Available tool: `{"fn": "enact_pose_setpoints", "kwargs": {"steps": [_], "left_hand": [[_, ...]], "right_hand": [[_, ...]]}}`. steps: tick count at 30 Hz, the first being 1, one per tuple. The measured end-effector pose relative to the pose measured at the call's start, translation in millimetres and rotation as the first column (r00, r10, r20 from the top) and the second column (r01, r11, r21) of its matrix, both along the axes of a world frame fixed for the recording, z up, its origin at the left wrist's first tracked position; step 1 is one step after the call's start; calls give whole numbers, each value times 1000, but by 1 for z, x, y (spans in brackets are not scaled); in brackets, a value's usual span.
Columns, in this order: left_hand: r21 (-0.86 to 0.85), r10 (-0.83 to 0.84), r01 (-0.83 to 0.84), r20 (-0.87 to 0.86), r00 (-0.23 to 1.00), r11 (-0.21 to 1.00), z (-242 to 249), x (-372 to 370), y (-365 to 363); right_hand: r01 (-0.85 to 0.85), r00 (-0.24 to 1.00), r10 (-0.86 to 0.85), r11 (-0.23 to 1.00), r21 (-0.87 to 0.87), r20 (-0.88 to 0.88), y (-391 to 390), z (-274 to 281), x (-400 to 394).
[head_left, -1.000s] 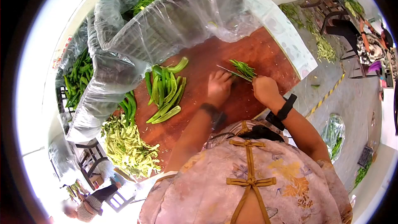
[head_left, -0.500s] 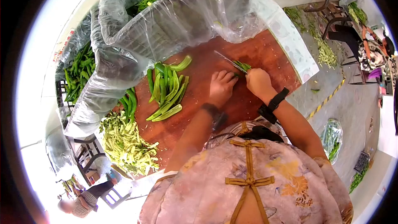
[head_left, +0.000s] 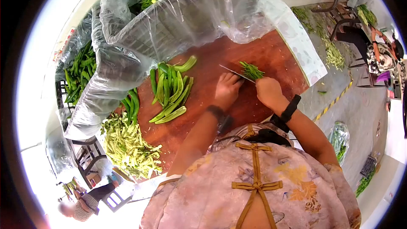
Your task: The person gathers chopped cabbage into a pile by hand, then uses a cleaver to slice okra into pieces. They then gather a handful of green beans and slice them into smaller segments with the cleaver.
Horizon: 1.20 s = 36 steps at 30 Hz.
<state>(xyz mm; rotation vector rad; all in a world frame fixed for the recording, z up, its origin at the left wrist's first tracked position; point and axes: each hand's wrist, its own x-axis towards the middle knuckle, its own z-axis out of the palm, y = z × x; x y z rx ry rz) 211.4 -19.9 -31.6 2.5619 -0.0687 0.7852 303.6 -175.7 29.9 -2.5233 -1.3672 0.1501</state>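
The right hand (head_left: 269, 92) is gripping a knife (head_left: 236, 73), fingers clamped around its handle, blade lying across the red cutting board (head_left: 263, 53) beside a small heap of shredded green pepper (head_left: 251, 70). The left hand (head_left: 228, 89) is resting on the board, fingers curled loosely, touching the blade's near side; halved peppers (head_left: 170, 91) are lying well apart to its left.

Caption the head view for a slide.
Right hand slices thin green pepper strips with a knife on a reddish wooden board, left hand alongside.
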Motion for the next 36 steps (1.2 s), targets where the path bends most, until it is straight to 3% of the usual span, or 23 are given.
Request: {"fn": "enact_pose_setpoints", "kwargs": {"steps": [3, 5, 12, 14, 26, 31, 36], "left_hand": [[-9, -7, 7, -26, 1000, 1000, 0, -1, 0], [-7, -8, 8, -14, 1000, 1000, 0, 0, -1], [14, 30, -30, 11, 1000, 999, 4, -1, 0], [2, 27, -27, 12, 1000, 1000, 5, -1, -2], [-11, 4, -4, 9, 1000, 1000, 3, -1, -1], [20, 6, -6, 15, 1000, 1000, -2, -1, 0], [-51, 167, -164, 47, 985, 985, 6, -3, -2]], "right_hand": [[44, 999, -45, 994, -97, -7, 17, -8, 4], [2, 998, -3, 1000, 17, 64, 23, -19, 11], [39, 996, -42, 998, 42, 73, 9, -23, 14], [68, 998, -68, 997, -30, -9, -2, -9, 5], [26, 999, -30, 996, -87, -42, 24, -8, 2], [78, 996, -76, 996, 41, -46, 33, -10, 7], [94, 995, -93, 995, 16, -33, 17, -11, 8]]}}
